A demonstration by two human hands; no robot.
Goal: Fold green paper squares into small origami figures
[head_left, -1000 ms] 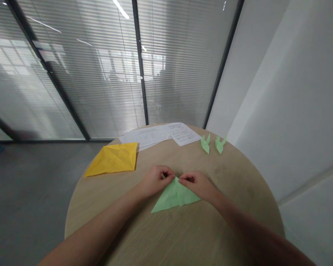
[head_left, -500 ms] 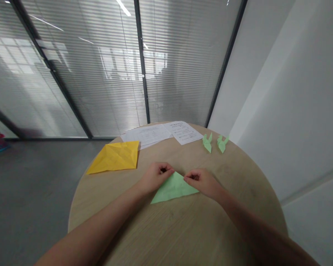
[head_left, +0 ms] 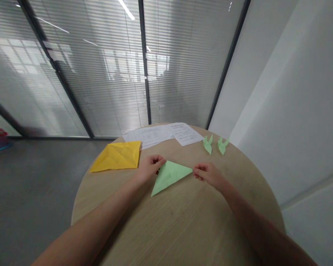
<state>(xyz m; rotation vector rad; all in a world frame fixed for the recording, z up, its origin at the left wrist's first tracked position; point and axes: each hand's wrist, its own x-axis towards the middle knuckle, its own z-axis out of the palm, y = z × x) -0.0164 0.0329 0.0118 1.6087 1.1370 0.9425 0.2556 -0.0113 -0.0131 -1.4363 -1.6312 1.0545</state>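
Observation:
A sheet of light green paper (head_left: 172,174), folded into a triangle, is held over the middle of the round table. My left hand (head_left: 151,166) pinches its upper left corner between thumb and fingers. At the triangle's right tip, the fingers of my right hand (head_left: 207,173) are closed on the paper. The third corner points down and toward me, with no finger on it. Whether the paper's lower edge touches the tabletop I cannot tell.
Yellow folded paper (head_left: 118,156) lies at the table's left edge. White printed sheets (head_left: 184,133) overlap at the back. Two green folded paper figures, a left one (head_left: 208,144) and a right one (head_left: 222,145), stand at the back right of the wooden table (head_left: 183,229).
The green triangle has been lifted away from me and turned, its right side now higher. My right hand has moved from near the top corner to the right tip.

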